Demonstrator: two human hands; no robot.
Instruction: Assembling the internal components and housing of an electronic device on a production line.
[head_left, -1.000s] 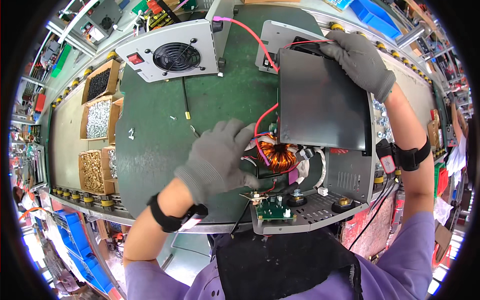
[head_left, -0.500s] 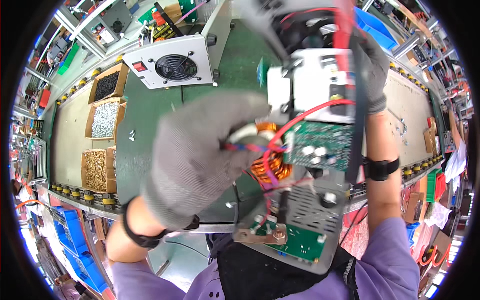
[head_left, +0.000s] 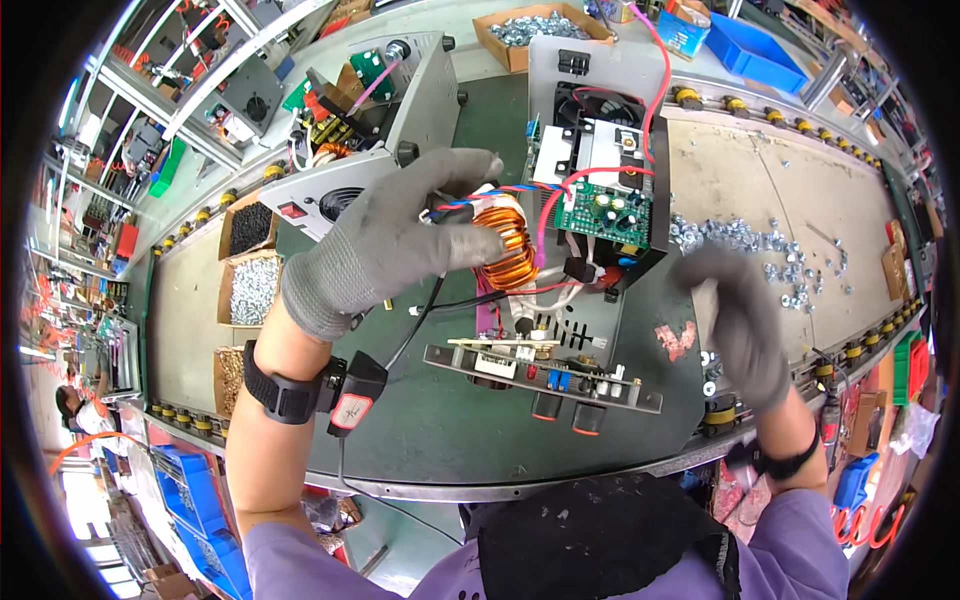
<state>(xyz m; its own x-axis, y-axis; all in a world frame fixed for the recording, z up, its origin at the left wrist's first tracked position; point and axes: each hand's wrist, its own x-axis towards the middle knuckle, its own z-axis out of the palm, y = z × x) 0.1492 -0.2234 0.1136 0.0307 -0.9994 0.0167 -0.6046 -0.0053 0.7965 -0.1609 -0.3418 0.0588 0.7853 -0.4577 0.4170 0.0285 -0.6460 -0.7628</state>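
Observation:
My left hand [head_left: 385, 245], in a grey glove, is at the copper-wound coil [head_left: 510, 245], its thumb lying across the windings. A twisted red and blue wire pair [head_left: 500, 192] passes between thumb and index finger. The coil belongs to an open-cased electronic unit [head_left: 590, 160] on the green work surface, with a fan, white-covered parts and a green circuit board [head_left: 605, 212]. Its front panel [head_left: 545, 378], bearing knobs and a board, faces me. To the right of the unit is my gloved right hand [head_left: 735, 330], apart from it; motion smears its fingers.
Another grey-cased unit [head_left: 425, 110] stands at the back left. Boxes of black screws [head_left: 250, 222], silver screws [head_left: 255, 290] and brass-coloured parts [head_left: 230, 375] line the left side. Loose bolts [head_left: 740, 238] lie at right; a blue bin [head_left: 755, 55] sits behind.
The unit has come down from a tilted, raised pose onto the green surface. My right hand has let go and moved down, away from it. The left hand stays at the coil.

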